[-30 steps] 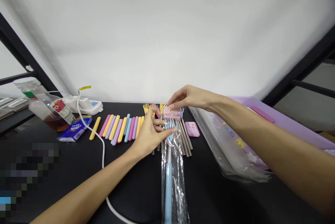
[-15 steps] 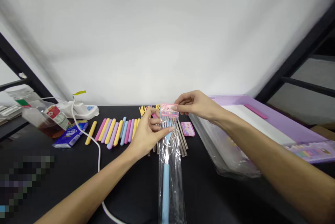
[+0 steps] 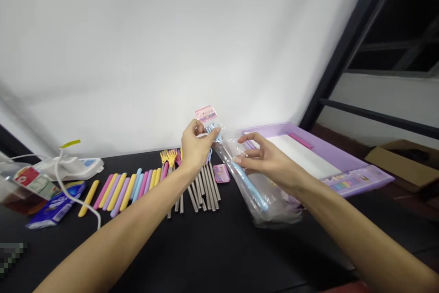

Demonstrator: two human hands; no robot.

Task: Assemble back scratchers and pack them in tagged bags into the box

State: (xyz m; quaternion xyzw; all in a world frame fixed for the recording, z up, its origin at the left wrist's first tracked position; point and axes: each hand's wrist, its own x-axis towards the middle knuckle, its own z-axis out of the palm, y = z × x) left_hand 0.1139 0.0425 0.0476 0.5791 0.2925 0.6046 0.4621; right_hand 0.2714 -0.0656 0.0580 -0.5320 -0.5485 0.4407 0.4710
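Note:
My left hand pinches a blue back scratcher in a clear plastic sleeve near its claw-shaped head. A pink printed card sits at the sleeve's top, above that hand. The bagged scratcher slants down to the right over a stack of clear bags. My right hand is beside the blue handle, fingers curved and apart, its thumb tip at the sleeve; whether it presses on it is hard to see. Under and beside my left wrist lie several unbagged back scratchers with metal rods and yellow claws.
Several pastel handle tubes lie in a row at left. Beyond them are a blue tissue pack, a jar of brown liquid, a white power strip and its cable. Another pink card lies mid-table. A purple tray stands at right.
The bagged back scratcher has swung from upright in front of me to a rightward slant over the clear bags. My right hand has left the card and moved down beside the handle. The view has turned right.

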